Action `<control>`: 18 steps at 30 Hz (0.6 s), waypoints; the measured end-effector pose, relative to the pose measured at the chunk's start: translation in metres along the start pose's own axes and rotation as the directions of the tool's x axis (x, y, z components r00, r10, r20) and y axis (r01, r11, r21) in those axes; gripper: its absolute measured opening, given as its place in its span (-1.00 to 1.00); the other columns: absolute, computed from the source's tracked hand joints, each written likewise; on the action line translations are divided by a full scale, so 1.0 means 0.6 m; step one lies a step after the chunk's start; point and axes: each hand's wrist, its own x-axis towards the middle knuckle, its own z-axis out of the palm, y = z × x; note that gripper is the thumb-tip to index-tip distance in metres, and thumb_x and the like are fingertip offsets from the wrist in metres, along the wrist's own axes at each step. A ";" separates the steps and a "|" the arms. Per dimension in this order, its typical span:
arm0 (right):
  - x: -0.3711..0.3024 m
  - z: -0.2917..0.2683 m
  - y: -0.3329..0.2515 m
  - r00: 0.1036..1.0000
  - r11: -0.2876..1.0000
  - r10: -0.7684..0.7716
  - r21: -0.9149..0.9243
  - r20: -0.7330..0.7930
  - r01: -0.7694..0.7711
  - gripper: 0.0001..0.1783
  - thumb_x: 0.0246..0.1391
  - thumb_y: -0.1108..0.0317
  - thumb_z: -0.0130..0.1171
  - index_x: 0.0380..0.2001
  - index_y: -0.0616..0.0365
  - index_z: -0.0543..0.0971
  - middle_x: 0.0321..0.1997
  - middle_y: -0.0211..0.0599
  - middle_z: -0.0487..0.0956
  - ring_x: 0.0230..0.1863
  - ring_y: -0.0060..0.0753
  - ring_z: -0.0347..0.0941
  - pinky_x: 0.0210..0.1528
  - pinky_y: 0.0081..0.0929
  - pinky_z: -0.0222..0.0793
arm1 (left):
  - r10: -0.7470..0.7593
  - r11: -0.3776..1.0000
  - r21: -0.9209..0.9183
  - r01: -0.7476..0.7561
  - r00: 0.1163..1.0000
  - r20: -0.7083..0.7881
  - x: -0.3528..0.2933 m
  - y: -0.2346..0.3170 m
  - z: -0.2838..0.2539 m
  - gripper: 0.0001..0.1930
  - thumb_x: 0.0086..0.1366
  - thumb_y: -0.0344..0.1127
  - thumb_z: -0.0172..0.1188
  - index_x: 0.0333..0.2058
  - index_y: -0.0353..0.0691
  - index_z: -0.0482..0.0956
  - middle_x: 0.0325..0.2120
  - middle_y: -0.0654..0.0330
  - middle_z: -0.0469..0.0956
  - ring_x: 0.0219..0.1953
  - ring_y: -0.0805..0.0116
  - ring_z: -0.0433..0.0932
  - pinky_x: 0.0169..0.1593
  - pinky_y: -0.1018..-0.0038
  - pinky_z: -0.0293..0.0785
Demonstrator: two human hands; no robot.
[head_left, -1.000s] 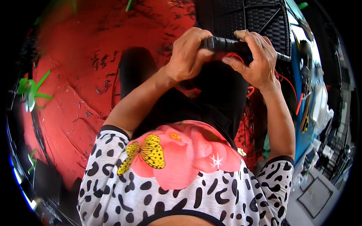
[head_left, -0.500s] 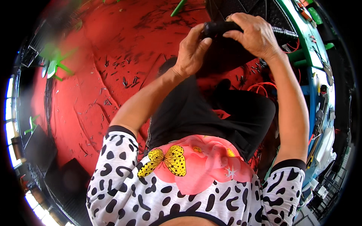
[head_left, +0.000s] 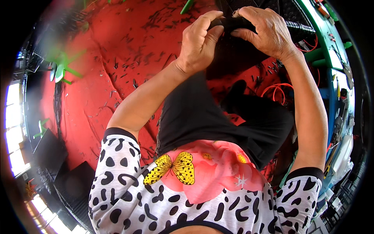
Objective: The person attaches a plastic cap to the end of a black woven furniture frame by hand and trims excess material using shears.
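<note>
At the top of the view, a black bar [head_left: 232, 24] runs crosswise between my hands. My left hand [head_left: 198, 43] grips its left end, with thumb below and fingers above. My right hand [head_left: 265, 33] closes round it a short way to the right, thumb underneath. Past the right hand, a ribbed black length [head_left: 300, 27] continues toward the table. It looks like the wrapped edge of a dark woven piece, whose shadowed body [head_left: 230, 62] hangs below the bar. My hands cover part of the bar, so its exact make cannot be told.
Black offcuts [head_left: 135, 83] litter the red floor [head_left: 78, 117]. A red hose [head_left: 277, 91] coils right of my legs. A green-edged table [head_left: 321, 43] and a bench with tools [head_left: 338, 124] line the right side. A green stool [head_left: 60, 72] stands at left.
My left hand has moved slightly up and right, closer to my right hand, and now covers the bar's left end. My right hand keeps its grip. The whole view has shifted a little.
</note>
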 end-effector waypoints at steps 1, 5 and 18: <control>-0.002 0.002 0.002 1.000 1.000 0.003 0.005 -0.006 -0.003 -0.52 -0.07 -0.09 0.07 -0.25 0.07 0.45 -0.24 -0.33 0.52 -0.26 -0.14 0.43 -0.20 -0.29 0.30 | 0.015 0.999 0.051 -0.016 1.000 0.022 0.003 0.001 0.001 -0.75 0.07 -0.60 0.10 -0.21 -0.38 0.43 -0.37 -0.02 0.51 -0.40 0.18 0.55 -0.33 0.47 0.45; -0.004 0.009 0.000 0.998 1.000 0.018 0.027 -0.055 -0.016 -0.52 -0.09 -0.08 0.09 -0.26 0.08 0.45 -0.26 -0.31 0.52 -0.23 -0.16 0.43 -0.18 -0.29 0.29 | 0.061 0.971 0.227 -0.073 0.996 0.060 0.013 0.008 0.001 -0.78 0.06 -0.61 0.11 -0.27 -0.36 0.43 -0.49 0.00 0.52 -0.50 0.14 0.54 -0.43 0.48 0.44; 0.001 -0.014 -0.016 0.997 0.985 0.074 0.157 0.001 -0.073 -0.59 -0.21 0.01 0.21 -0.43 0.12 0.43 -0.44 -0.26 0.49 -0.30 -0.16 0.44 -0.27 -0.26 0.26 | -0.363 0.916 -0.196 0.351 0.932 -0.023 0.019 0.017 -0.004 -0.87 0.17 -0.45 0.10 -0.30 -0.34 0.47 -0.43 0.23 0.53 -0.36 0.42 0.49 -0.27 0.57 0.38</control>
